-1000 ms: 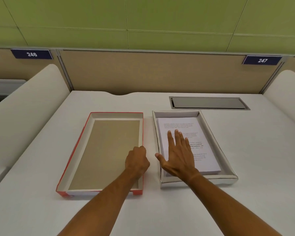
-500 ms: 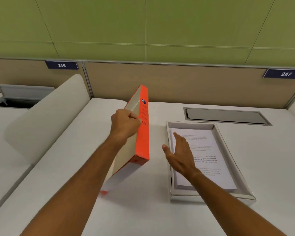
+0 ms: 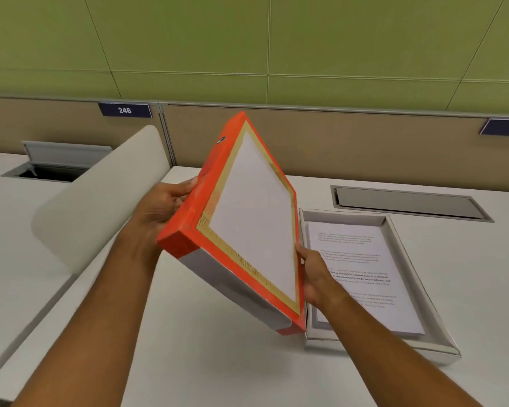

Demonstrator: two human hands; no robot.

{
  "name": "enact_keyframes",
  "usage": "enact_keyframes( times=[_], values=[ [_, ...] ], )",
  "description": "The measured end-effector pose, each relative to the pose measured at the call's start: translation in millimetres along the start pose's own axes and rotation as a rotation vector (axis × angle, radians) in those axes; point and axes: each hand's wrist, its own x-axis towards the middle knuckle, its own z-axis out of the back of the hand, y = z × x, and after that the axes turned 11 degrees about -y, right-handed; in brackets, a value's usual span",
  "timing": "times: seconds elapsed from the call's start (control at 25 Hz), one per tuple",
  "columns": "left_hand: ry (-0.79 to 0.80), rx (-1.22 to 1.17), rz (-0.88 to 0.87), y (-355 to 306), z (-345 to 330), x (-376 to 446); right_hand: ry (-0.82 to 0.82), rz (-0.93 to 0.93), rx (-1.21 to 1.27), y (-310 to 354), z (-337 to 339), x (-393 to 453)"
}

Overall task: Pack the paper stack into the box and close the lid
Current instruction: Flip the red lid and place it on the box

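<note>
The lid (image 3: 247, 224) is held in the air by both hands. The left hand (image 3: 159, 210) is closed around its far-left orange edge, with the thumb lying on the rim, and the right hand (image 3: 313, 277) is gripping the near-right edge from the side. The lid is tilted steeply, its outer white face with the gold and orange border turned toward the camera. In all likelihood it is held this way so that it can be turned open side down and lowered over the box (image 3: 420, 289).

The box is resting on the tabletop (image 3: 206, 362), just to the right of the lid and partly hidden by it. The paper stack (image 3: 365, 274) is already lying flat inside the box, so the packing seems done and only the closing remains.

Compared with half a second before, the lid is rotated further, so that its outer face is shown instead of its side. The right hand, which was resting on the paper, is now placed on the lid.
</note>
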Motion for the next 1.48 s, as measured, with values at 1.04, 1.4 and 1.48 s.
enact_keyframes(
  times=[1.04, 1.4, 1.48],
  values=[
    [-0.039, 0.464, 0.126, 189, -114, 85, -0.494, 0.319, -0.239, 99, 235, -3],
    [-0.153, 0.528, 0.163, 219, -137, 91, -0.453, 0.212, -0.390, 97, 265, 29],
    [-0.159, 0.546, 0.180, 220, -135, 93, -0.430, 0.145, -0.421, 97, 269, 31]
  ],
)
